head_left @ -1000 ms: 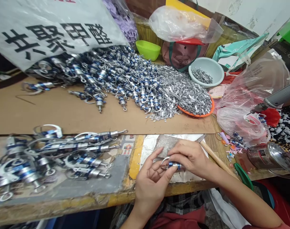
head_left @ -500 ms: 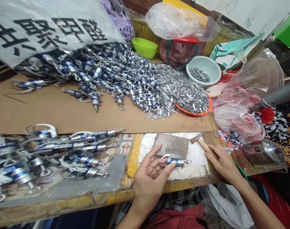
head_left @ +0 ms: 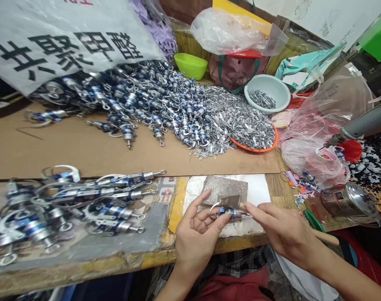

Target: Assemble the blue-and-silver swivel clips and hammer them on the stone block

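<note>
My left hand [head_left: 198, 234] pinches a small silver-and-blue metal fitting [head_left: 234, 214] with a curved arm, between thumb and fingers. The fitting lies over the near edge of a flat grey metal block [head_left: 214, 186]. Wrapped in my right hand [head_left: 287, 228] is a hammer, its wooden handle [head_left: 325, 237] sticking out behind the fist. The hammer head [head_left: 229, 200] is over the fitting and hides part of it. Whether the head touches the fitting, I cannot tell. White board [head_left: 257, 186] lies beneath the block.
More such fittings [head_left: 36, 230] lie at the left, with a large heap [head_left: 140, 96] behind. Flat metal links [head_left: 247, 119] overfill an orange tray [head_left: 273, 144]. A pale blue bowl [head_left: 284, 92] holds metal pieces. A power screwdriver [head_left: 362, 123] and lidded metal cup [head_left: 350, 202] are at right.
My right hand has brought the hammer left, from beside the block to over the fitting. The left hand keeps its hold on the fitting in nearly the same place.
</note>
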{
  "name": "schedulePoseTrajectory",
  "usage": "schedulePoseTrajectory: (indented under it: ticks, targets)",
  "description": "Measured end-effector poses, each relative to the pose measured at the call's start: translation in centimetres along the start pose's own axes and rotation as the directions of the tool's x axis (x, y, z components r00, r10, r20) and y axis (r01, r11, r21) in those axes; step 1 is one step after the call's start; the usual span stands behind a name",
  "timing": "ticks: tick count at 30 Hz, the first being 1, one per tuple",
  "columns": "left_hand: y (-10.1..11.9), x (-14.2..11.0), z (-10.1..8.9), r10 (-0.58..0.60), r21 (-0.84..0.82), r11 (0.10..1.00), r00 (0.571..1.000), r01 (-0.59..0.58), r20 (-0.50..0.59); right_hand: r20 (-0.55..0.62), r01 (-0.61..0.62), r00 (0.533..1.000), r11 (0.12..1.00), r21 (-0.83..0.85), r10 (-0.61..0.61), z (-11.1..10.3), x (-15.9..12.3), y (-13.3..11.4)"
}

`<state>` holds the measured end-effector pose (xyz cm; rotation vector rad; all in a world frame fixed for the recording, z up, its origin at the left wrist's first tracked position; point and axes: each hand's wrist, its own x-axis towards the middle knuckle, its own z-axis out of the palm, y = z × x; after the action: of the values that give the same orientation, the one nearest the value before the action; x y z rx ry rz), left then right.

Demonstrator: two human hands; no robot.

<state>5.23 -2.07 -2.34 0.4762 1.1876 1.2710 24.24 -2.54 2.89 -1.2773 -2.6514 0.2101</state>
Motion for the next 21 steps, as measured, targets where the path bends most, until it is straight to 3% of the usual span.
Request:
schedulePoseTrajectory:
  ticks: [4, 7, 10, 13, 17, 21]
  targets:
    - [-0.1, 0.3, -0.3, -0.025, 0.024, 0.999, 0.999, 0.024, 0.028, -0.147, -0.001, 0.989, 0.998, 0.061, 0.010, 0.1, -0.3, 0.0]
    - [-0.3, 0.4, -0.4, -0.018, 0.028, 0.999, 0.999, 0.017, 0.034, -0.102, -0.070, 0.991, 0.988, 0.139, 0.085, 0.7, -0.8, 0.4]
    - [-0.6, 0.4, -0.7, 0.024, 0.075, 0.997, 0.999, -0.025, 0.024, -0.146, -0.205, 0.959, 0.950, 0.236, 0.243, 1.7, -1.0, 2.1]
    - [-0.8, 0.3, -1.5, 0.063, 0.155, 0.984, 0.985, -0.089, 0.163, -0.157, -0.369, 0.891, 0.880, 0.299, 0.427, 2.8, -1.0, 4.8]
    - [-0.8, 0.3, -3.0, 0.164, 0.171, 0.957, 0.922, -0.235, 0.351, -0.096, -0.457, 0.877, 0.879, 0.133, 0.471, 3.8, -0.9, 7.5]
    - [-0.2, 0.4, -4.2, 0.222, 0.065, 0.960, 0.887, -0.271, 0.405, -0.199, -0.409, 0.904, 0.902, -0.138, 0.380, 4.4, -0.6, 7.9]
